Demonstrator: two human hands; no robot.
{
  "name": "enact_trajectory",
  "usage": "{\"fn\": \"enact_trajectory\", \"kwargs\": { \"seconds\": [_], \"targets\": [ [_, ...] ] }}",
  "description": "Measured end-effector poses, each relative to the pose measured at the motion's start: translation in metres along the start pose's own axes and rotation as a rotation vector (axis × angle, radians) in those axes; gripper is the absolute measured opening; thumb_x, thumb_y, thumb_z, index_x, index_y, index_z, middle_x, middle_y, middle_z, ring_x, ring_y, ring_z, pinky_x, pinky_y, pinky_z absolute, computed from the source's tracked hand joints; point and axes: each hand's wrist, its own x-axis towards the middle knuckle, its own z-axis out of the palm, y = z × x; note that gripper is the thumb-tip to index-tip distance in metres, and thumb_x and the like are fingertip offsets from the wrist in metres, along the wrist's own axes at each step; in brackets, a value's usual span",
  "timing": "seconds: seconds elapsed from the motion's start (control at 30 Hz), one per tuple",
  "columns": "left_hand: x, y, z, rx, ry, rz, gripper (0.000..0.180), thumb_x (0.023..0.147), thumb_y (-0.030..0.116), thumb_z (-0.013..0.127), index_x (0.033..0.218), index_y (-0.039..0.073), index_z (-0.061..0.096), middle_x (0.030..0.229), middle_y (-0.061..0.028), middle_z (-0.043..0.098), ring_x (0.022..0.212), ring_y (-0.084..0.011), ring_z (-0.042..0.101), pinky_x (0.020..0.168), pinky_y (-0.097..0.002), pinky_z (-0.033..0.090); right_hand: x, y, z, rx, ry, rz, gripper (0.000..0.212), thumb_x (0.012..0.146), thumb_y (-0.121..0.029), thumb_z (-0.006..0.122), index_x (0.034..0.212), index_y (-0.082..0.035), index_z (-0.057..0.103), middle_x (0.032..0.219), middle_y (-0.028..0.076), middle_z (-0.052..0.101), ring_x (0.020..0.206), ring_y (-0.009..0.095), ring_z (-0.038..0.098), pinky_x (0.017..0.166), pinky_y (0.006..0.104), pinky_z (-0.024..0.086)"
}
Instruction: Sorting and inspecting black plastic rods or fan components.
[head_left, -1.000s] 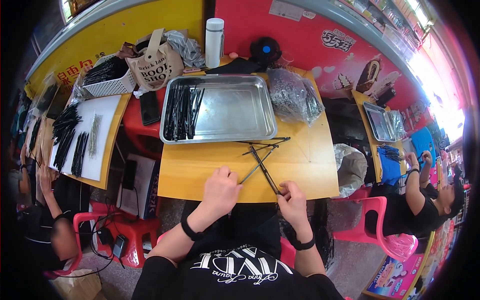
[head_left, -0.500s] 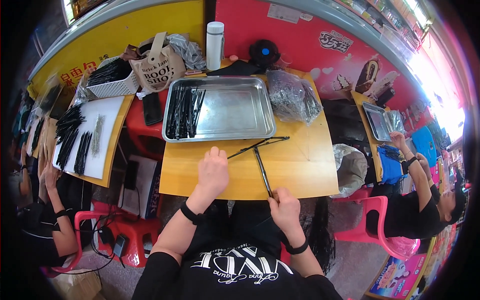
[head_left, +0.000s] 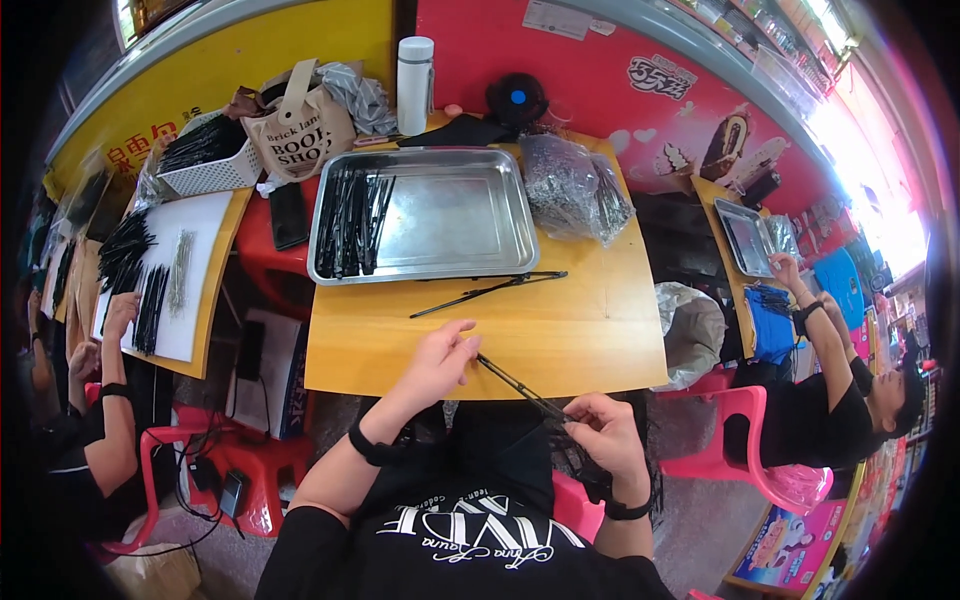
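My right hand (head_left: 608, 440) pinches the lower end of a thin black strip (head_left: 515, 383) at the table's front edge. The strip slants up to the left, its far end close beside the fingers of my left hand (head_left: 440, 362). Those left fingers are loosely bent and a little apart; no grip on the strip shows. Beyond my hands, several more black strips (head_left: 470, 295) lie crossed on the table, by the front rim of a metal tray (head_left: 455, 215). A row of similar black strips (head_left: 350, 220) fills the tray's left part.
A clear bag of thin pieces (head_left: 570, 190) sits right of the tray. Behind are a white bottle (head_left: 415, 90), a cloth bag (head_left: 300, 135) and a white basket (head_left: 215, 170). A lined bin (head_left: 690, 335) stands right of the table. People work at tables on both sides.
The strip in my right hand has swung away from the other strips and down toward me. My left hand has left the crossed strips, moving nearer and slightly right.
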Motion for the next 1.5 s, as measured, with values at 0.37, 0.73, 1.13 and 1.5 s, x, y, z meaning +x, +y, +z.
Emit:
{"fn": "enact_trajectory", "kwargs": {
  "seconds": [0.37,0.73,1.13,1.5],
  "targets": [
    [-0.013,-0.009,-0.037,0.128,-0.514,-0.022,0.023,0.093,0.013,0.056,0.105,-0.004,0.066,0.083,-0.0076,0.068,0.059,-0.0105,0.061,0.049,-0.0216,0.045,0.049,-0.035,-0.044,-0.215,-0.103,-0.374,0.014,0.072,0.011,0.06,0.082,0.002,0.063,0.075,0.008,0.062,0.073,0.018,0.06,0.067,0.0269,0.046],
    [-0.024,-0.026,-0.023,-0.613,-0.716,-0.332,0.021,0.087,0.002,0.063,0.107,-0.003,0.063,0.079,-0.0081,0.065,0.064,-0.0109,0.064,0.047,-0.0169,0.045,0.11,-0.043,-0.035,-0.12,-0.151,-0.571,0.014,0.073,0.011,0.063,0.081,0.0,0.063,0.075,0.005,0.063,0.076,0.015,0.06,0.069,0.0261,0.046],
    [-0.03,-0.021,-0.012,-0.646,-0.407,-0.17,0.011,0.078,-0.001,0.072,0.083,0.003,0.063,0.074,-0.0057,0.066,0.064,-0.0134,0.066,0.05,-0.019,0.046,0.198,0.063,-0.06,-0.321,0.457,-0.198,0.024,0.071,-0.006,0.071,0.089,0.007,0.062,0.067,0.011,0.062,0.057,0.019,0.059,0.056,0.0309,0.047],
    [-0.038,-0.03,-0.006,-0.673,-0.366,-0.101,0.01,0.081,-0.001,0.069,0.09,0.001,0.065,0.083,-0.0082,0.068,0.073,-0.0153,0.067,0.061,-0.0218,0.05,0.103,0.011,0.002,0.082,0.635,-0.381,0.003,0.086,0.001,0.059,0.085,0.001,0.055,0.076,0.005,0.057,0.069,0.009,0.055,0.066,0.0217,0.045]
  ]
}}
